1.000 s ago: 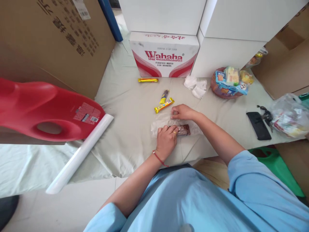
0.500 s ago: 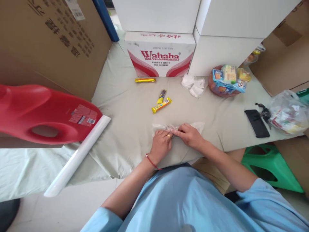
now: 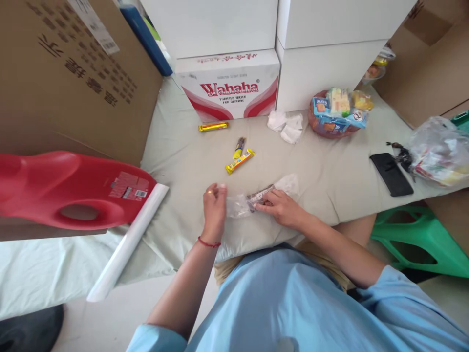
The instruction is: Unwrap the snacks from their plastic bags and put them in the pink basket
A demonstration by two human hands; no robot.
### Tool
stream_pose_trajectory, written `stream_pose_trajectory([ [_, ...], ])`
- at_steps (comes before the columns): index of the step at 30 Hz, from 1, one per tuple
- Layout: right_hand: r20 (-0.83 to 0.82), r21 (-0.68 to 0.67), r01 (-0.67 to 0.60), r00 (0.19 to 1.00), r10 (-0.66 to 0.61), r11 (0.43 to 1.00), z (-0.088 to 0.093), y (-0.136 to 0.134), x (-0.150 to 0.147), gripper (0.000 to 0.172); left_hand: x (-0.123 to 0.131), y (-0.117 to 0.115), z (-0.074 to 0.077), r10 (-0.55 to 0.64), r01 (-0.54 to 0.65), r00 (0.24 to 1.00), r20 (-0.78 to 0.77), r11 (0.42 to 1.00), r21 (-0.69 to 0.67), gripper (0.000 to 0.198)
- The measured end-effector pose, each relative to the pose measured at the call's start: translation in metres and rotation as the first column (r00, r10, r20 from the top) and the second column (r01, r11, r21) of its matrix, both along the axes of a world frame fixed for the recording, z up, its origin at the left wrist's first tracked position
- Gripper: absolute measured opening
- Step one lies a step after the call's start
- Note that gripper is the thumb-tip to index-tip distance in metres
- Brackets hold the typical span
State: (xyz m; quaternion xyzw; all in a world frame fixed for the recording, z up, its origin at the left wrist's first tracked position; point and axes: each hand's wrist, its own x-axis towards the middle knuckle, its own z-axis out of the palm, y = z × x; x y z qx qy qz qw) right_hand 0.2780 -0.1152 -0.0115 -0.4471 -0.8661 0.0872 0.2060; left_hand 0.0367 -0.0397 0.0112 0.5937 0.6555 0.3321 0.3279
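On the cloth in front of me lies a sheet of clear plastic film, stretching either side of a brown snack bar with pale print. My right hand is closed over the right part of this bar, its fingers bent on top. My left hand is at the film's left end, thumb and fingers drawn together; whether they grip the film is not clear. Just beyond are a yellow-wrapped bar and a brown-and-yellow bar. Another yellow bar lies farther back.
A Wahaha water carton stands at the back, beside crumpled tissues and a snack basket. To the right are a phone and a plastic bag. A red jug and white roll are on the left.
My left hand has drawn away to the left from my right hand, uncovering the brown bar and film. My right hand stays over the bar. The camera view has shifted slightly.
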Motion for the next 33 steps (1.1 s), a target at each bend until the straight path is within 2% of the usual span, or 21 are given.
stream_pose_trajectory([
  [1, 0.007, -0.003, 0.003, 1.000, -0.003, 1.000, 0.002, -0.002, -0.001, 0.041, 0.001, -0.001, 0.003, -0.103, 0.101, 0.988, -0.116, 0.995, -0.025, 0.043],
  [3, 0.018, -0.021, 0.020, 1.000, -0.020, 1.000, 0.009, -0.006, -0.002, 0.040, 0.001, -0.008, 0.010, -0.277, 0.260, 0.910, -0.309, 0.961, -0.096, 0.045],
  [5, 0.017, -0.046, 0.039, 0.999, -0.038, 0.998, 0.015, -0.010, -0.002, 0.039, -0.003, -0.016, 0.020, -0.412, 0.360, 0.824, -0.390, 0.911, -0.203, 0.034],
  [6, 0.012, -0.056, 0.043, 0.999, -0.043, 0.998, 0.018, -0.012, -0.003, 0.039, -0.006, -0.020, 0.024, -0.444, 0.370, 0.811, -0.382, 0.894, -0.254, 0.027],
  [7, 0.005, -0.064, 0.045, 0.999, -0.045, 0.997, 0.021, -0.014, -0.003, 0.039, -0.008, -0.023, 0.029, -0.445, 0.360, 0.824, -0.350, 0.889, -0.284, 0.020],
  [9, -0.023, -0.073, 0.045, 0.999, -0.047, 0.996, 0.023, -0.018, -0.003, 0.039, -0.009, -0.026, 0.036, -0.386, 0.325, 0.898, -0.212, 0.906, -0.273, 0.010],
  [11, -0.070, -0.083, 0.036, 0.997, -0.042, 0.996, 0.023, -0.021, -0.004, 0.042, -0.001, -0.028, 0.037, -0.315, 0.307, 0.949, -0.001, 0.927, -0.214, 0.014],
  [13, -0.121, -0.101, 0.020, 0.992, -0.033, 0.995, 0.021, -0.025, -0.004, 0.043, 0.015, -0.030, 0.034, -0.309, 0.333, 0.939, 0.150, 0.928, -0.170, 0.019],
  [14, -0.140, -0.116, 0.012, 0.990, -0.029, 0.993, 0.020, -0.027, -0.003, 0.042, 0.025, -0.032, 0.030, -0.340, 0.362, 0.927, 0.159, 0.922, -0.137, 0.020],
  [16, -0.183, -0.156, -0.015, 0.983, -0.015, 0.988, 0.018, -0.031, 0.000, 0.034, 0.044, -0.038, 0.023, -0.439, 0.439, 0.898, 0.016, 0.898, -0.027, 0.027],
  [18, -0.266, -0.207, -0.021, 0.963, -0.036, 0.978, 0.019, -0.031, 0.007, 0.026, 0.059, -0.046, 0.017, -0.504, 0.533, 0.829, -0.243, 0.843, 0.069, 0.036],
  [19, -0.317, -0.226, 0.018, 0.944, -0.091, 0.974, 0.021, -0.030, 0.011, 0.026, 0.064, -0.050, 0.015, -0.509, 0.572, 0.780, -0.364, 0.816, 0.085, 0.039],
  [21, -0.376, -0.227, 0.216, 0.880, -0.290, 0.950, 0.023, -0.022, 0.021, 0.030, 0.069, -0.057, 0.015, -0.491, 0.617, 0.687, -0.536, 0.784, 0.072, 0.044],
  [23, -0.352, -0.183, 0.459, 0.795, -0.494, 0.870, 0.022, -0.007, 0.032, 0.034, 0.069, -0.061, 0.017, -0.476, 0.634, 0.626, -0.618, 0.772, 0.047, 0.046],
  [25, -0.279, -0.154, 0.570, 0.759, -0.589, 0.807, 0.016, 0.010, 0.043, 0.047, 0.068, -0.061, 0.019, -0.473, 0.647, 0.592, -0.653, 0.761, 0.035, 0.045],
  [26, -0.240, -0.176, 0.567, 0.768, -0.594, 0.805, 0.013, 0.018, 0.048, 0.050, 0.066, -0.060, 0.019, -0.473, 0.654, 0.582, -0.662, 0.756, 0.035, 0.044],
  [27, -0.213, -0.216, 0.540, 0.787, -0.579, 0.814, 0.009, 0.025, 0.053, 0.046, 0.065, -0.059, 0.019, -0.471, 0.660, 0.575, -0.669, 0.750, 0.040, 0.044],
  [29, -0.206, -0.296, 0.460, 0.825, -0.526, 0.837, 0.007, 0.034, 0.060, 0.025, 0.063, -0.058, 0.019, -0.458, 0.667, 0.568, -0.684, 0.742, 0.057, 0.043],
  [31, -0.254, -0.337, 0.399, 0.833, -0.491, 0.853, 0.012, 0.036, 0.059, 0.011, 0.063, -0.058, 0.018, -0.442, 0.670, 0.559, -0.702, 0.739, 0.068, 0.042],
  [33, -0.299, -0.346, 0.375, 0.825, -0.480, 0.860, 0.024, 0.035, 0.047, 0.008, 0.063, -0.059, 0.018, -0.436, 0.670, 0.551, -0.711, 0.739, 0.066, 0.042],
])
